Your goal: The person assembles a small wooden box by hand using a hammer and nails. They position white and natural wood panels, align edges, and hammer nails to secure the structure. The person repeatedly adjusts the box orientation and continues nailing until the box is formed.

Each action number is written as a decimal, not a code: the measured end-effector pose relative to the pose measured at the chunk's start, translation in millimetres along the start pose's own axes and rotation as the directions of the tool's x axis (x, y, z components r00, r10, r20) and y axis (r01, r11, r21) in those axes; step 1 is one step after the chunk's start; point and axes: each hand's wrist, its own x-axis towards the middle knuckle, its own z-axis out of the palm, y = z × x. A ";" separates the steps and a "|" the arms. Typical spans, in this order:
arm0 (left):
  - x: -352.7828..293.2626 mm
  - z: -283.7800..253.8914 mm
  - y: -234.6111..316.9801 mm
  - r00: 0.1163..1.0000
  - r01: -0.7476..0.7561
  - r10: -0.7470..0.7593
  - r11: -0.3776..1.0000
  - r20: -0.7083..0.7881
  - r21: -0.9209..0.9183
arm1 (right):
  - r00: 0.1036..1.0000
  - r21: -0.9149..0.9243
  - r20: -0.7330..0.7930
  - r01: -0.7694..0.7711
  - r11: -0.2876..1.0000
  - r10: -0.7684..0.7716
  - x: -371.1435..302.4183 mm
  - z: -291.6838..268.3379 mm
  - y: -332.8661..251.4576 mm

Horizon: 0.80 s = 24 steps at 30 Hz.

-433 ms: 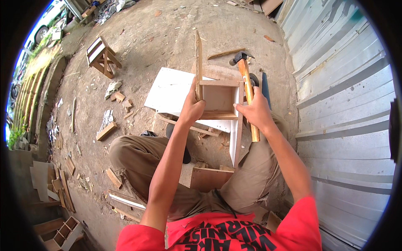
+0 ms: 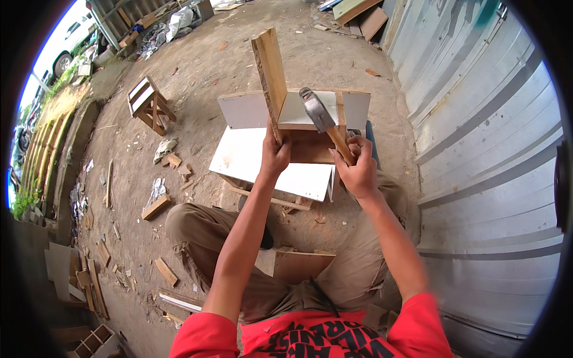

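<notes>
- Wooden box [image 2: 307, 143], count 1: just above mid-view, clock centre for the rest.
- Upright board [image 2: 271, 74], count 1: 11 o'clock, at box's left side.
- Left hand [image 2: 276, 156]: 9 o'clock, curled closed round board's lower end.
- Right hand [image 2: 358, 170]: 4 o'clock, wrapped round handle of hammer [image 2: 341, 145], count 1; head up toward 12. Contact with box: can't tell.
- Risks: loose left grip could let board tip; slack right grip could drop hammer on box.
- White panel [image 2: 239, 158]: 6 to 9 o'clock.
- Stool [image 2: 143, 101], count 1: between 9 and 10.
- Metal wall [image 2: 477, 155], count 1: 3 o'clock.
</notes>
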 end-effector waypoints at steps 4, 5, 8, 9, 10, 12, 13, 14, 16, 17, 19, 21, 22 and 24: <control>-22.6 23.6 -21.6 0.995 -0.059 0.053 0.995 0.087 0.076 | 0.995 0.002 -0.088 0.036 0.999 -0.036 -36.7 -0.7 36.4; -30.5 27.4 -34.1 0.994 -0.057 0.046 0.993 0.098 0.107 | 0.996 0.028 -0.079 -0.032 0.999 0.034 -47.2 -0.5 45.6; -51.5 22.4 -60.4 0.991 -0.117 0.100 0.967 0.083 0.227 | 0.992 -0.062 -0.038 -0.125 0.990 0.122 -67.9 6.4 49.8; -57.8 20.1 -66.8 0.985 -0.164 0.146 0.954 0.090 0.250 | 0.983 -0.022 -0.027 -0.185 0.983 0.184 -75.0 9.5 51.0; -62.9 18.7 -73.4 0.987 -0.149 0.130 0.956 0.092 0.251 | 0.983 -0.024 -0.014 -0.184 0.983 0.184 -81.4 8.7 53.4; -74.5 14.2 -80.2 0.992 -0.107 0.086 0.960 0.090 0.259 | 0.982 -0.024 0.026 -0.189 0.982 0.190 -91.8 7.2 55.9; -76.9 6.8 -83.4 0.986 -0.098 0.056 0.955 0.156 0.280 | 0.989 -0.065 0.018 -0.146 0.987 0.148 -92.5 8.1 59.6; -76.1 -1.7 -82.1 0.974 -0.091 0.022 0.950 0.227 0.299 | 0.989 -0.083 0.028 -0.143 0.986 0.146 -96.2 7.9 60.8; -81.3 -11.2 -78.5 0.950 -0.053 -0.039 0.958 0.309 0.283 | 0.989 -0.115 0.051 -0.133 0.984 0.139 -103.8 8.2 62.3; -80.7 -11.5 -67.8 0.943 -0.023 -0.059 0.970 0.326 0.244 | 0.991 -0.133 0.069 -0.107 0.985 0.117 -106.3 7.2 63.6; -78.0 -2.7 -41.1 0.953 -0.056 0.010 0.988 0.303 0.142 | 0.991 -0.173 0.106 -0.059 0.983 0.078 -116.1 3.0 64.5; -63.8 -1.5 -9.2 0.975 0.097 -0.092 0.995 0.202 -0.014 | 0.997 -0.117 0.080 -0.014 0.993 0.024 -125.0 2.7 58.5; -58.3 -0.2 0.7 0.976 0.114 -0.108 0.993 0.188 -0.023 | 0.997 -0.093 0.073 0.007 0.996 0.000 -130.1 0.5 51.8; -47.3 4.4 20.1 0.977 0.149 -0.140 0.988 0.163 -0.043 | 0.990 -0.028 0.120 -0.076 0.997 0.078 -124.5 -6.4 18.0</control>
